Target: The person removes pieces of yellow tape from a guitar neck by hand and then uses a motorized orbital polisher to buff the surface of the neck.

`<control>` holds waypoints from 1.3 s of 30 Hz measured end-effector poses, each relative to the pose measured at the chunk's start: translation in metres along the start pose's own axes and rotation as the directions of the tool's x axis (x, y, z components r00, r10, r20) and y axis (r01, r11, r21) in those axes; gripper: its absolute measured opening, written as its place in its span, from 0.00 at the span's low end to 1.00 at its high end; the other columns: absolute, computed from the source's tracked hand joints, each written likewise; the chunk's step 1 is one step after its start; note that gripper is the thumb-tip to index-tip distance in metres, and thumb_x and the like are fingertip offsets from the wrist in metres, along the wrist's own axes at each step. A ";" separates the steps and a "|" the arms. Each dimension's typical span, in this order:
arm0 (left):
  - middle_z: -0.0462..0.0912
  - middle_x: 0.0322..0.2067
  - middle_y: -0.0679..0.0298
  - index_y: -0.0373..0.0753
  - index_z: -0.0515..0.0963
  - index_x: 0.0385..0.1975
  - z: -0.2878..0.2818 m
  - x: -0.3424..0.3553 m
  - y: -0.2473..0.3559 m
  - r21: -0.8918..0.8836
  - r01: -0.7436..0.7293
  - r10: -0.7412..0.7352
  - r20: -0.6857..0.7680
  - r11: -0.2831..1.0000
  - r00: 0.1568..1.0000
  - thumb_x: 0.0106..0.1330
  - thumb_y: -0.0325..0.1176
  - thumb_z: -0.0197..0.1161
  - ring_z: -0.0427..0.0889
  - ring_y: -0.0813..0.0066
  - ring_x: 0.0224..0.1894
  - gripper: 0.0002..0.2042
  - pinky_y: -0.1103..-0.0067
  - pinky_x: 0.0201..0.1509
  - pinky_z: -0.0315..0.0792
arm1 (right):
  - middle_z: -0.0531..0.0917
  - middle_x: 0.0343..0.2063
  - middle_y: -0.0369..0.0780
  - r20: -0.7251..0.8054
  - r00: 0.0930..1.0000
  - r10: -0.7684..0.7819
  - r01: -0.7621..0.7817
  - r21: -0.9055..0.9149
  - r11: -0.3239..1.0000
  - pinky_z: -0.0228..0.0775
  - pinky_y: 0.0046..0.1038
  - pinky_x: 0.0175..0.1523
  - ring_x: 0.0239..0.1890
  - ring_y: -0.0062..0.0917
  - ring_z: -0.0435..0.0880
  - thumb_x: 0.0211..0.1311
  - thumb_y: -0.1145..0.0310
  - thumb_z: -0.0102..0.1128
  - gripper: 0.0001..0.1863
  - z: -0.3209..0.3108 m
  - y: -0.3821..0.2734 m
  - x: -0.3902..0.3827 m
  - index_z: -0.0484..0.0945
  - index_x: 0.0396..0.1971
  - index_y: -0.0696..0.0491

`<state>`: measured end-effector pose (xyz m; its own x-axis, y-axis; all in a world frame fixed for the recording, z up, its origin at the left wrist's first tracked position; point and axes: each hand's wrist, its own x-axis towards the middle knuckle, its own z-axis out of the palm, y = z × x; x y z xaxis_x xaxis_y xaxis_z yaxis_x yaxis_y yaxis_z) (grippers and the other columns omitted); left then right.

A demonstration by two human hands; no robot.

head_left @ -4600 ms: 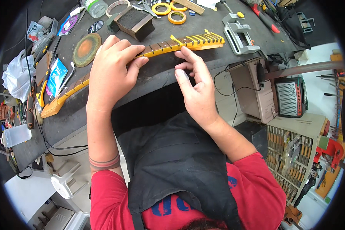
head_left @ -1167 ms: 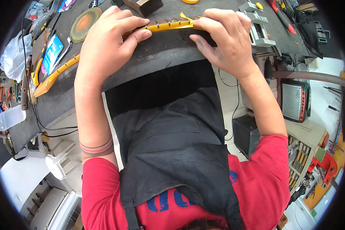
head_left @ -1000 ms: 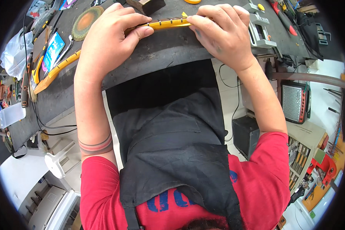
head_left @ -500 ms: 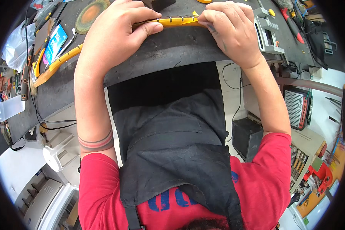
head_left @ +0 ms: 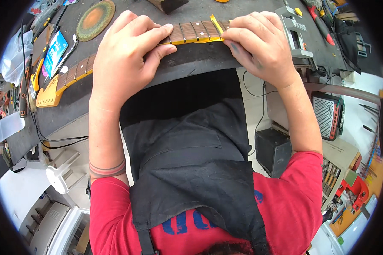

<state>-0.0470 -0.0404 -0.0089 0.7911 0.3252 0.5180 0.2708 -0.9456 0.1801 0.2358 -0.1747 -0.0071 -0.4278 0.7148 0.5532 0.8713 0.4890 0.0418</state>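
I judge the guitar neck point(head_left: 195, 32), along the near edge of the bench point(head_left: 187, 61), stiff, fairly light and smooth, best taken by its long edges, where my left hand point(head_left: 130, 55) and right hand point(head_left: 263, 44) pinch it, fingers narrow.

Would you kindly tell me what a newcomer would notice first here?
The eye probably lands on the guitar neck, held by the left hand and right hand over the dark workbench. A yellow tape strip shows beside the right hand. The orange-centred disc also stands out, upper left on the workbench.
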 end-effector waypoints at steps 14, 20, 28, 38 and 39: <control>0.88 0.46 0.61 0.40 0.91 0.51 0.016 -0.022 0.010 0.031 0.019 -0.015 -0.100 0.999 0.995 0.56 0.35 0.82 0.83 0.59 0.47 0.21 0.67 0.53 0.78 | 0.83 0.41 0.35 0.041 0.987 0.155 -0.158 0.088 0.983 0.68 0.37 0.58 0.46 0.32 0.84 0.58 0.73 0.75 0.13 0.010 -0.019 -0.006 0.82 0.40 0.48; 0.88 0.46 0.61 0.40 0.91 0.50 0.018 -0.024 0.009 0.038 0.015 -0.011 -0.104 0.999 0.995 0.55 0.34 0.82 0.83 0.59 0.47 0.21 0.67 0.53 0.79 | 0.83 0.44 0.37 0.108 0.993 0.056 -0.065 0.080 0.995 0.71 0.38 0.60 0.50 0.36 0.84 0.60 0.69 0.77 0.14 0.010 -0.007 -0.007 0.81 0.43 0.49; 0.88 0.47 0.61 0.40 0.91 0.51 0.019 -0.025 0.008 0.036 0.010 -0.006 -0.106 0.999 0.994 0.55 0.33 0.82 0.83 0.59 0.47 0.22 0.68 0.52 0.79 | 0.83 0.46 0.40 0.242 0.970 0.009 -0.016 0.028 0.999 0.76 0.39 0.58 0.49 0.38 0.83 0.68 0.73 0.69 0.11 -0.002 -0.010 0.010 0.80 0.47 0.53; 0.89 0.47 0.62 0.41 0.91 0.53 0.022 -0.025 0.007 0.052 0.006 0.000 -0.108 0.999 0.994 0.55 0.31 0.83 0.83 0.60 0.47 0.23 0.68 0.52 0.79 | 0.84 0.41 0.40 0.257 0.950 0.177 -0.243 0.251 0.937 0.74 0.37 0.53 0.46 0.39 0.84 0.64 0.70 0.76 0.12 -0.030 0.010 0.020 0.84 0.45 0.51; 0.89 0.47 0.62 0.41 0.91 0.53 0.022 -0.025 0.007 0.052 0.005 0.001 -0.109 0.999 0.994 0.55 0.31 0.83 0.83 0.60 0.47 0.23 0.68 0.52 0.79 | 0.84 0.41 0.40 0.304 0.936 0.175 -0.246 0.210 0.946 0.75 0.37 0.53 0.46 0.39 0.84 0.63 0.71 0.75 0.11 -0.031 0.011 0.020 0.84 0.44 0.50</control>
<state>-0.0528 -0.0553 -0.0387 0.7270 0.3225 0.6062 0.3023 -0.9430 0.1391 0.2445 -0.1707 0.0304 -0.3209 0.9071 0.2724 0.8789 0.3924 -0.2713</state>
